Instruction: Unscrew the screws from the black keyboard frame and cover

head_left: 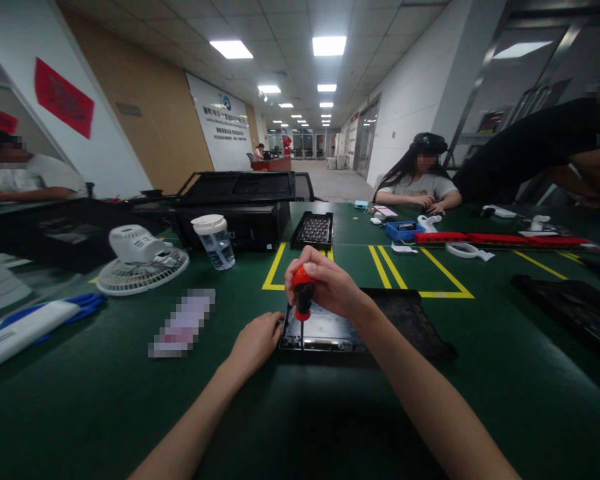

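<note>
A red and black screwdriver point(303, 301) stands nearly upright, and my right hand point(325, 277) is closed around its handle. The shaft points down at the near left part of a flat black panel point(405, 320) with a raised rim, which lies on the green table. Whether the tip sits in a screw is too small to tell. My left hand point(260, 339) grips the panel's left edge, its fingertips partly hidden there. Beyond the panel is a small black tray point(312, 230) holding many small shiny pieces.
Left of me are a phone-like blurred item point(183, 323), a white fan point(143, 260) and a lidded plastic cup point(215, 243). A large black case point(230, 223) stands behind. A blue box point(405, 230) and a tape roll point(463, 250) lie right, near a seated person point(420, 173).
</note>
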`<action>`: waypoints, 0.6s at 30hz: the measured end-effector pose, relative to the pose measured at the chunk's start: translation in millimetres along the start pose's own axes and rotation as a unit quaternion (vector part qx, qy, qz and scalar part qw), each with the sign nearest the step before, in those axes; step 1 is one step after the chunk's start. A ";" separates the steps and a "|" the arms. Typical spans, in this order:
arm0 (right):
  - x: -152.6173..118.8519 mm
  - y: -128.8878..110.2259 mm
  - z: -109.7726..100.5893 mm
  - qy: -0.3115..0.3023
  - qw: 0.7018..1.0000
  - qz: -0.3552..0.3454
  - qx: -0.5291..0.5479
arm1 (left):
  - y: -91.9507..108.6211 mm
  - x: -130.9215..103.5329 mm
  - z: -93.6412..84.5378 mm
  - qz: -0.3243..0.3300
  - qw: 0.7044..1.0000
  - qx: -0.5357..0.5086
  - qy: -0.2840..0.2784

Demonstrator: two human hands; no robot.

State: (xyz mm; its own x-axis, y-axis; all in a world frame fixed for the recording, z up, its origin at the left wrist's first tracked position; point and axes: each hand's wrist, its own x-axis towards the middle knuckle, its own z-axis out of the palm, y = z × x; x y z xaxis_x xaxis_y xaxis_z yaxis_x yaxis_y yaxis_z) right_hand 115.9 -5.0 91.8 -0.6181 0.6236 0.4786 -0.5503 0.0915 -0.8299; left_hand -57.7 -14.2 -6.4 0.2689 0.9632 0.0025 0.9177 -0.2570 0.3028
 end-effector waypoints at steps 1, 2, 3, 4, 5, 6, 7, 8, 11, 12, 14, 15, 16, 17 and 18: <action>-0.1 -0.2 0.3 0.000 1.000 -0.001 -0.001 | 0.9 -0.4 -0.9 -0.003 1.000 0.001 -0.003; -0.2 -0.3 0.5 0.000 1.000 -0.002 -0.001 | 1.7 -0.8 -1.8 -0.005 1.000 0.001 -0.004; -0.3 -0.2 0.5 0.000 1.000 -0.003 -0.002 | 2.4 -1.1 -2.6 -0.007 1.000 0.001 -0.006; -0.4 0.0 0.5 -0.001 1.000 -0.003 -0.002 | 2.8 -1.3 -3.1 -0.008 1.000 0.001 -0.008; -0.4 0.2 0.5 0.000 1.000 -0.004 -0.002 | 2.8 -1.5 -3.2 -0.008 1.000 0.001 -0.008; -0.4 0.3 0.5 0.001 1.000 -0.004 -0.002 | 2.6 -1.6 -3.1 -0.007 1.000 0.001 -0.007; -0.4 0.2 0.6 0.002 1.000 -0.004 -0.002 | 2.1 -1.5 -2.6 -0.004 1.000 0.001 -0.005; -0.3 0.0 0.7 0.003 1.000 -0.004 -0.002 | 1.4 -1.4 -1.9 0.000 1.000 0.001 -0.002; -0.2 -2.1 1.3 0.010 1.000 -0.003 -0.005 | -1.3 -0.8 0.7 0.015 1.000 0.000 0.013; -0.2 -2.9 1.4 0.013 1.000 -0.003 -0.008 | -1.9 -0.6 1.4 0.019 1.000 -0.001 0.016; -0.4 -4.0 1.6 0.017 1.000 -0.004 -0.018 | -2.2 -0.5 1.9 0.020 1.000 -0.001 0.018; -0.6 -4.3 1.6 0.019 1.000 -0.004 -0.024 | -2.0 -0.5 1.7 0.018 1.000 -0.002 0.015; -0.7 -4.3 1.5 0.020 0.999 -0.005 -0.032 | -1.5 -0.6 1.3 0.012 1.000 -0.002 0.011; -0.8 -4.1 1.3 0.021 0.999 -0.007 -0.040 | -0.9 -0.7 0.8 0.007 1.000 -0.002 0.007; -0.9 -3.8 1.3 0.022 0.999 -0.009 -0.048 | -0.3 -0.8 0.3 0.003 1.000 -0.002 0.004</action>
State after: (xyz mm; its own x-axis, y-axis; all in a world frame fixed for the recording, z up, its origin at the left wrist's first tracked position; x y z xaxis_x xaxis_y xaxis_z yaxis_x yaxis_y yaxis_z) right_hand 117.9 -6.9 94.9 -0.5818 0.6548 0.4824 -0.5030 0.1764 -0.8461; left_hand -58.0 -14.9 -6.8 0.2722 0.9622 0.0121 0.9150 -0.2627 0.3062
